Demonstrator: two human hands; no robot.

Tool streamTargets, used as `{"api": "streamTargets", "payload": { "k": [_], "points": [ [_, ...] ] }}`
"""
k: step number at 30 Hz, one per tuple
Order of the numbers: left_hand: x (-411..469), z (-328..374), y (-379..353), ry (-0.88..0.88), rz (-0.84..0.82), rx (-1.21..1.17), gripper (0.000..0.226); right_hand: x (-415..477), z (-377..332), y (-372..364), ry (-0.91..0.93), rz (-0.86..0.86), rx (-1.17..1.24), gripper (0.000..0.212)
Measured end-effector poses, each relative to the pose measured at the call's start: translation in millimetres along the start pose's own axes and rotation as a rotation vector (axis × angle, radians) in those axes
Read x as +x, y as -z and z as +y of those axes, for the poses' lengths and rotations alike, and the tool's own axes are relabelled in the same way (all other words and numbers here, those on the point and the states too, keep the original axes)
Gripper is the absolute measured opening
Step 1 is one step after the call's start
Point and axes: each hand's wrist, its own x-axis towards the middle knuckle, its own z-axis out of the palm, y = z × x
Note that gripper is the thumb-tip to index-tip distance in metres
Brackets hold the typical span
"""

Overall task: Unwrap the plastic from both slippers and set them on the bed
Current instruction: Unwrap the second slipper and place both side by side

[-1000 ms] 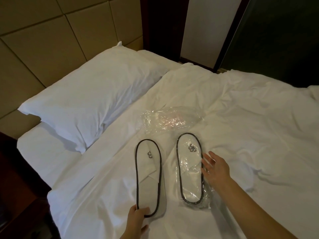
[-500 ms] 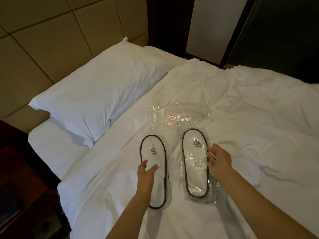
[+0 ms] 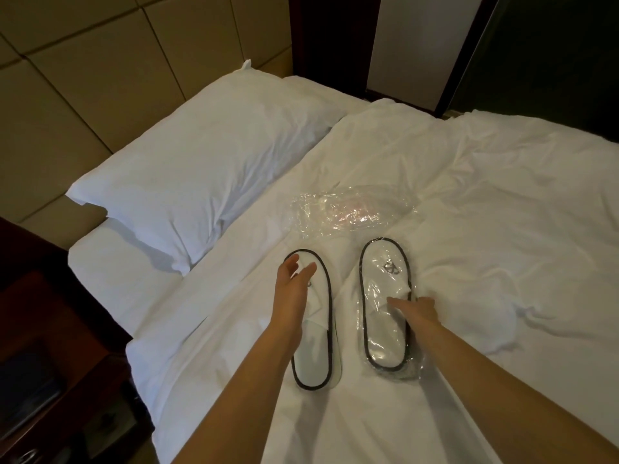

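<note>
Two white slippers with black trim lie side by side on the white bed (image 3: 485,229). The left slipper (image 3: 316,349) is bare, with no plastic on it. The right slipper (image 3: 385,336) is still inside its clear plastic wrap. My left hand (image 3: 293,289) hovers over the toe of the left slipper, fingers straight and spread. My right hand (image 3: 415,309) lies on the middle of the wrapped slipper, its fingers reaching across the plastic. An empty, crumpled plastic wrapper (image 3: 348,212) lies just beyond both slippers.
A white pillow (image 3: 201,169) lies at the left against a padded tan headboard (image 3: 100,61). A dark wooden nightstand (image 3: 50,380) stands at the lower left beside the bed. The rumpled duvet stretches to the right.
My left hand has gone forward along the left slipper from heel to toe. My right hand has moved from the wrapped slipper's right edge onto its middle.
</note>
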Motion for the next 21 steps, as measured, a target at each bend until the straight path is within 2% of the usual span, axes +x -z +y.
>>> {"api": "streamTargets", "payload": {
  "k": [4, 8, 11, 15, 21],
  "points": [
    [-0.7, 6.9, 3.3, -0.007, -0.006, 0.007, 0.051, -5.0, 6.4, -6.9, -0.057, -0.109, 0.183, 0.042],
    [-4.1, 14.4, 5.3, -0.022, -0.008, -0.002, 0.049, -14.7, 5.6, -12.0, -0.045, -0.119, 0.263, 0.017],
    [-7.2, 24.7, 5.5, -0.046, -0.006, -0.020, 0.046, -18.9, -0.9, -10.4, -0.021, -0.115, 0.272, 0.017],
    [-17.0, 44.0, 5.7, -0.097, -0.002, -0.043, 0.047, -33.3, -19.5, -1.9, 0.070, -0.131, 0.280, 0.029],
    [-36.0, 87.5, 5.2, -0.179, -0.013, -0.062, 0.045, -72.2, -68.6, 14.2, 0.218, -0.212, 0.404, 0.022]
  ]
}}
